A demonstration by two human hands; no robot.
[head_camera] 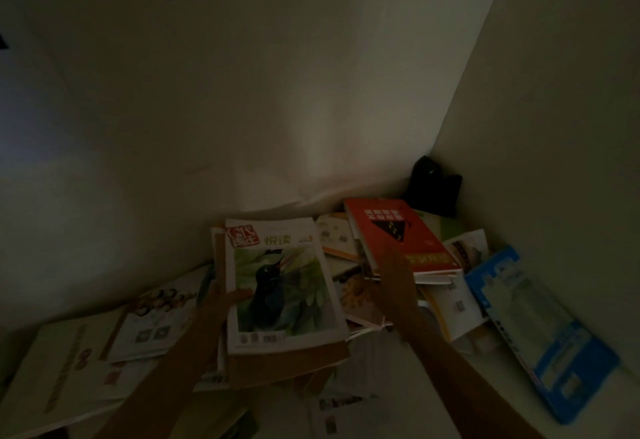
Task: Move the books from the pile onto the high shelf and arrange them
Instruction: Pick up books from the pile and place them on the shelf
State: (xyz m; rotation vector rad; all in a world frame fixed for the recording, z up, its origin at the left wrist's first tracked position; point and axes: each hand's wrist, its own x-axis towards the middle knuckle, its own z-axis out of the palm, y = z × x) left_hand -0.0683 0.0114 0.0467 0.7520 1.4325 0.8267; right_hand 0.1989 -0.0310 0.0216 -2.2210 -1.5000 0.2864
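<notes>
While the left hand grips the bird-cover book by its left edge, the right hand hangs flat and empty just beside the red book, lengthwise toward the shelf's back corner.

I read two green characters, 悦读, on the white-and-green magazine with the dark bird on its cover, beside a red seal-style logo near its top left corner; I can't make out the logo's characters. The red book with the black triangle carries dark lines of title, too blurred to read. The blue-and-white booklet shows print I can't decipher either.
</notes>
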